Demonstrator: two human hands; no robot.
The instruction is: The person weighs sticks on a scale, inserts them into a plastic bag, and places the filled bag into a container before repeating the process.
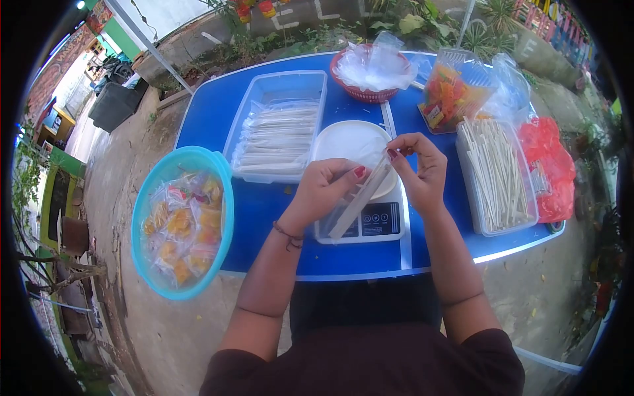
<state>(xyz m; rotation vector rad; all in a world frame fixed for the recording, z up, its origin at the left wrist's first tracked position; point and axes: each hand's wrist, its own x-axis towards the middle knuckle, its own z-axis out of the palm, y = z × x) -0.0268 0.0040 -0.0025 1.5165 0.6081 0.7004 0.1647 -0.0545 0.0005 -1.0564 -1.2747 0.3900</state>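
Observation:
Over the kitchen scale [382,228], a clear plastic bag [353,210] with pale, thin sticks inside is held at a slant. My left hand [327,191] grips the bag's side, thumb laid along it. At the upper end, my right hand [422,170] pinches the bag's mouth between thumb and fingers. A round white plate [330,142] rests on the scale, partly behind my hands. To the left, a clear tub [241,125] holds several filled, sealed-looking bags of sticks [277,135]. Loose pale sticks [495,171] fill another clear tub [489,228] on the right.
A red basket [370,96] of clear plastic bags [373,66] stands at the back. Beside it is a clear container of orange and red packets [446,96]. A red plastic bag [548,168] lies far right. A turquoise basin [142,264] with bagged yellow food [181,224] sits left.

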